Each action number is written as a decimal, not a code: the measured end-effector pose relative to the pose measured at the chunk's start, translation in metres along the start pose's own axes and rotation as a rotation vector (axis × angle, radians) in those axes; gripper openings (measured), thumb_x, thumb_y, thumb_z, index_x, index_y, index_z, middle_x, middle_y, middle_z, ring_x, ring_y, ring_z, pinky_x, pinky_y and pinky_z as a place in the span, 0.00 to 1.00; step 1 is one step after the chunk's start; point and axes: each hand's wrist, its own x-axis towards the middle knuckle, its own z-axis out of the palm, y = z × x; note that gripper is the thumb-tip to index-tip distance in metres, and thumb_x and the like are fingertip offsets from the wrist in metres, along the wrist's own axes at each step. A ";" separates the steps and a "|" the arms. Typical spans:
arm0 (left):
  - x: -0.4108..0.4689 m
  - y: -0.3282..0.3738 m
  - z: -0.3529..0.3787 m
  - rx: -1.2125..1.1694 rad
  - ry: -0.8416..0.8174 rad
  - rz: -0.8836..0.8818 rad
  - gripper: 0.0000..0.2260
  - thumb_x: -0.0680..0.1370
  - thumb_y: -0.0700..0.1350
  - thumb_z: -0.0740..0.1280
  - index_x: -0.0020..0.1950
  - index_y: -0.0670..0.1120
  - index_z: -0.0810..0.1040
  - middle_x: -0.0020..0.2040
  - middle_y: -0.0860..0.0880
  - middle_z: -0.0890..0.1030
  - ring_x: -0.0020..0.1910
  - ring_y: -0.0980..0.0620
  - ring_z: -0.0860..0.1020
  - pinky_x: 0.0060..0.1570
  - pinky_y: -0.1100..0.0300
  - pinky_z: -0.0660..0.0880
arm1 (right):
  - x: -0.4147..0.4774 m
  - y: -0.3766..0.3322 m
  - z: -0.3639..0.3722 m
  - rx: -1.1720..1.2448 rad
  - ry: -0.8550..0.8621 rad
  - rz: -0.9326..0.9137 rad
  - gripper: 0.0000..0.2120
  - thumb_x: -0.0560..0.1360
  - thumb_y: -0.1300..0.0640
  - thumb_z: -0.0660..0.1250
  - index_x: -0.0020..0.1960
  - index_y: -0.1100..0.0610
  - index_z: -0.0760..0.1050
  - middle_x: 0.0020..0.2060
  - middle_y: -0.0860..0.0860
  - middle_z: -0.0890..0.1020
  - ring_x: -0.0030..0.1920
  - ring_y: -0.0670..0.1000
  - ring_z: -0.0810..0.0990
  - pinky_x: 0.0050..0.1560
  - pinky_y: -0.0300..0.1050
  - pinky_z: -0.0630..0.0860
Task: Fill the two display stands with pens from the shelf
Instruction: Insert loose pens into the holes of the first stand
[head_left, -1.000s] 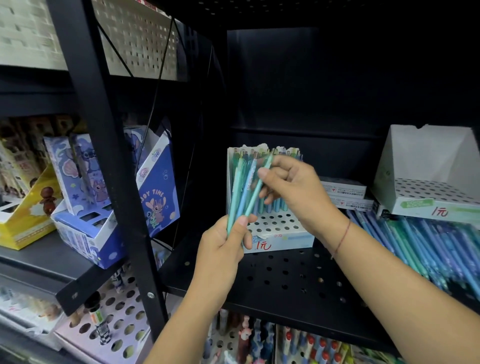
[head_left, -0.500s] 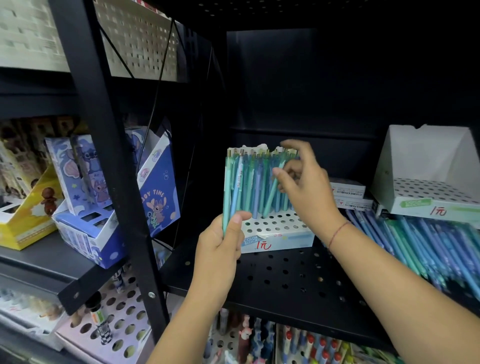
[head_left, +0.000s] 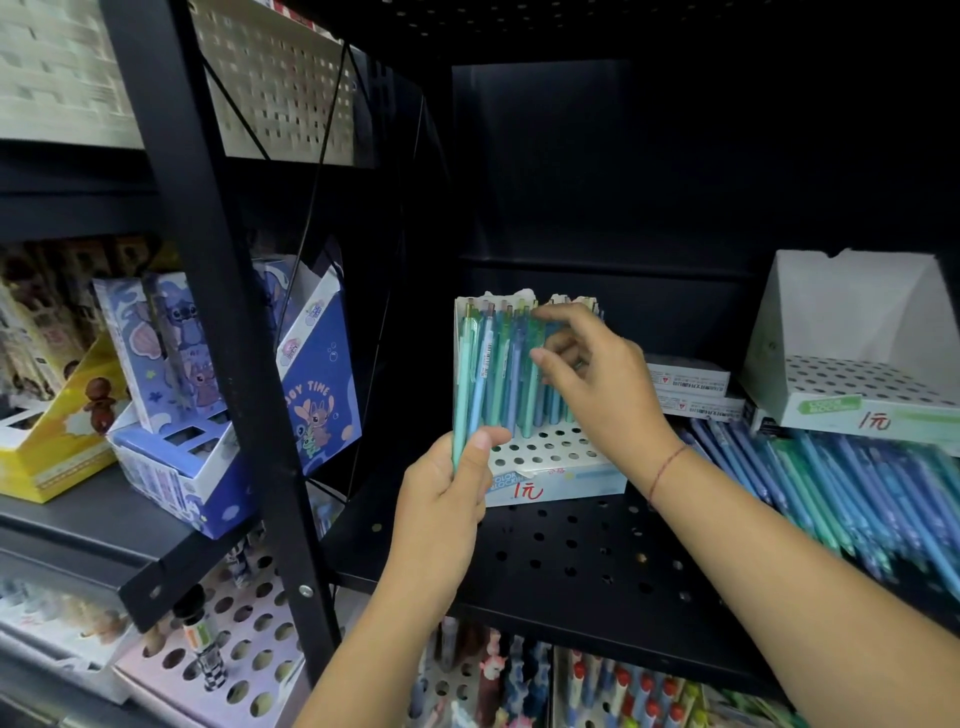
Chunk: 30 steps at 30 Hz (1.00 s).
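- The right edge is cutting off the loose pens (head_left: 852, 499) lying piled on the black shelf (head_left: 571, 561) under the empty right stand (head_left: 852, 374).
- The left hand (head_left: 441, 499) is gripping a small bunch of teal pens (head_left: 467, 384) upright before the left stand (head_left: 550, 462).
- The right hand (head_left: 597, 384) is reaching among that stand's upright pens, fingers loosely curled; whether they are pinching one I cannot tell.

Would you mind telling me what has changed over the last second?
The right hand carried its teal pen from the bundle to the left stand and now sets it among the standing pens. The left hand still grips its bundle; the right stand remains empty.
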 end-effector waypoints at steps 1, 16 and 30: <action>0.000 0.000 0.000 0.001 -0.011 0.000 0.12 0.81 0.51 0.58 0.50 0.51 0.82 0.28 0.54 0.62 0.26 0.58 0.59 0.26 0.67 0.60 | 0.000 -0.002 -0.001 0.012 0.030 -0.010 0.14 0.77 0.58 0.67 0.61 0.50 0.74 0.42 0.47 0.78 0.41 0.45 0.77 0.45 0.41 0.77; 0.000 0.000 -0.001 0.005 -0.092 -0.011 0.13 0.81 0.52 0.57 0.49 0.52 0.81 0.32 0.48 0.67 0.27 0.58 0.63 0.28 0.67 0.62 | 0.008 -0.020 -0.019 0.571 0.103 0.230 0.08 0.78 0.64 0.63 0.56 0.57 0.74 0.37 0.52 0.82 0.34 0.47 0.79 0.35 0.37 0.77; 0.000 -0.001 -0.001 0.010 -0.061 -0.009 0.14 0.81 0.52 0.56 0.50 0.53 0.81 0.30 0.50 0.67 0.27 0.57 0.63 0.28 0.65 0.62 | 0.004 0.002 -0.014 0.021 0.067 0.033 0.11 0.78 0.57 0.64 0.59 0.48 0.71 0.38 0.50 0.79 0.41 0.50 0.80 0.45 0.47 0.79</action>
